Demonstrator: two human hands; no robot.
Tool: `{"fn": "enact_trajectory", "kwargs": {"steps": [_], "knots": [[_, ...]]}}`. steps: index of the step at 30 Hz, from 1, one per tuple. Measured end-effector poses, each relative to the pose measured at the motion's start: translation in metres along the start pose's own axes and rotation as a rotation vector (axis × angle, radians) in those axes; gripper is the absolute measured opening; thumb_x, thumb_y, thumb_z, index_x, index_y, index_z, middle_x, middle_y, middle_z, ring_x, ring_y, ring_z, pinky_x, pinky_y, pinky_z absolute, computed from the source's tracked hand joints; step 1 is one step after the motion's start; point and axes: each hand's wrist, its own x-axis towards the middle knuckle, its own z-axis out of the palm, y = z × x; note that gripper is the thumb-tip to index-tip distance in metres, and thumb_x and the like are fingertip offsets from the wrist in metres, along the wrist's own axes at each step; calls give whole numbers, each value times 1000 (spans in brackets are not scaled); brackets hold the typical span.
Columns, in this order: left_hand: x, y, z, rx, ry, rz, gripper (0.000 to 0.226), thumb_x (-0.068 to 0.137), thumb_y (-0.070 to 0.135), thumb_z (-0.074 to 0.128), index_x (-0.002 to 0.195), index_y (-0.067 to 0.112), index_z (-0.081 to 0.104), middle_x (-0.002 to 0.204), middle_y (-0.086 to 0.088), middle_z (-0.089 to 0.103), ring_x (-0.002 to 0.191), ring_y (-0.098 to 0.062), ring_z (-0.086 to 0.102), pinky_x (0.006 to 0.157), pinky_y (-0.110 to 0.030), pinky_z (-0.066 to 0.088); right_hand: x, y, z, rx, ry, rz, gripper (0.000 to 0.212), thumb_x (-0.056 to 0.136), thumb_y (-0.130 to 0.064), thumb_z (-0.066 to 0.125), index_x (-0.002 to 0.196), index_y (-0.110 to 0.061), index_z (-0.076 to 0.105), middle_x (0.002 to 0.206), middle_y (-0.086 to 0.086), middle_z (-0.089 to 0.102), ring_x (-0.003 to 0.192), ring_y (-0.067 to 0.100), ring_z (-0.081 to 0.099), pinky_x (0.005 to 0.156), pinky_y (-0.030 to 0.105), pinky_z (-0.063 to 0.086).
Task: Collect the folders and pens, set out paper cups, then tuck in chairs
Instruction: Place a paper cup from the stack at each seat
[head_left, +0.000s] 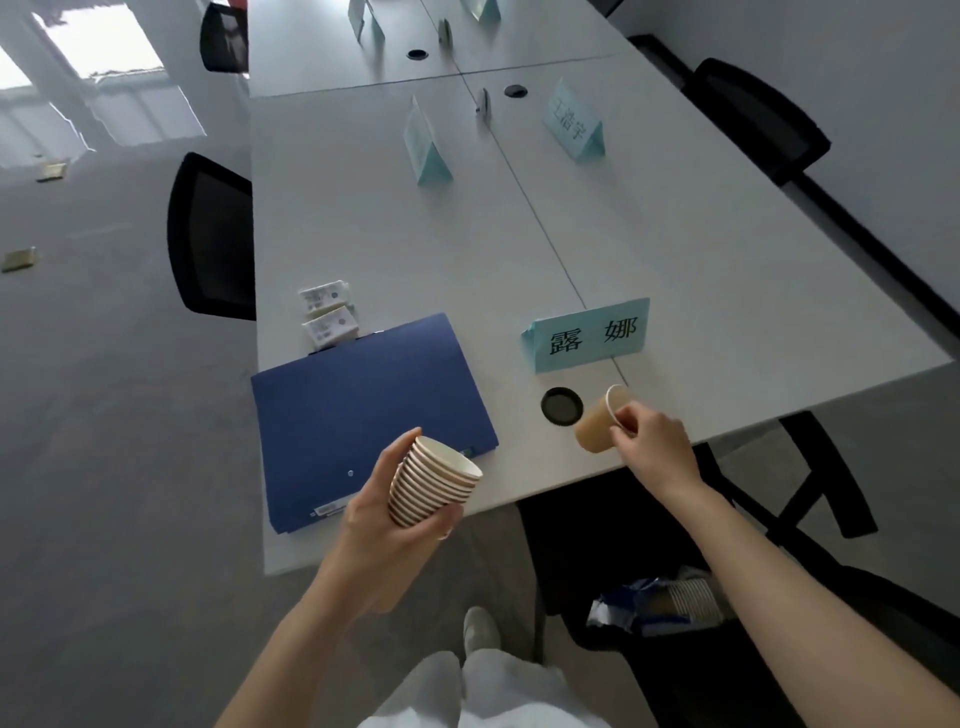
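My left hand (382, 512) grips a stack of several paper cups (434, 483), tilted, over the near edge of the white table (727, 322). My right hand (652, 441) pinches the rim of a single brown paper cup (597, 423), held tilted just above the table beside a round black cable port (561, 406). A blue folder (358, 410) lies flat at the table's near left corner, partly behind the cup stack. No pens are visible.
A light-blue name card (589, 335) stands just behind the single cup; two more name cards (426, 145) (574, 124) stand farther back. Small white packets (327, 314) lie behind the folder. Black chairs (210, 236) (758, 119) flank the table. A bin holding cups (670, 605) sits under it.
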Motion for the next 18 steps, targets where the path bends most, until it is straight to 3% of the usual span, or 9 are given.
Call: {"fn": "enact_trajectory", "kwargs": {"steps": [6, 8, 12, 15, 18], "knots": [[10, 3, 5, -35, 35, -47, 84, 68, 38, 80, 135, 57, 33, 124, 6, 48, 104, -19, 58, 74, -28, 60, 38, 29, 18, -325, -36, -22, 10, 90, -19, 53, 89, -10, 57, 95, 12, 63, 85, 33, 59, 61, 32, 40], [13, 9, 6, -63, 52, -57, 82, 65, 42, 75, 135, 55, 33, 121, 8, 49, 101, -17, 58, 70, -22, 58, 44, 33, 23, -353, -39, -35, 9, 90, -17, 53, 90, -10, 57, 96, 12, 63, 91, 32, 57, 61, 32, 41], [20, 22, 6, -89, 92, -66, 77, 70, 36, 73, 134, 52, 31, 116, 14, 51, 96, -12, 59, 65, -12, 53, 48, 29, 28, -383, -39, -39, 16, 90, -22, 56, 99, -9, 57, 108, 9, 63, 109, 31, 49, 72, 38, 46], [23, 25, 2, -100, 105, -77, 79, 67, 42, 71, 134, 53, 30, 116, 15, 51, 97, -12, 59, 65, -13, 53, 49, 18, 24, -437, 0, 18, 37, 88, -32, 62, 113, -5, 56, 119, 14, 60, 110, 35, 49, 81, 41, 46], [25, 24, -2, -106, 136, -85, 75, 75, 33, 73, 134, 52, 31, 111, 18, 52, 93, -9, 60, 65, -13, 53, 44, -5, 16, -353, 79, 42, 39, 86, -29, 62, 117, -6, 56, 120, 15, 59, 110, 37, 50, 85, 44, 44]]}}
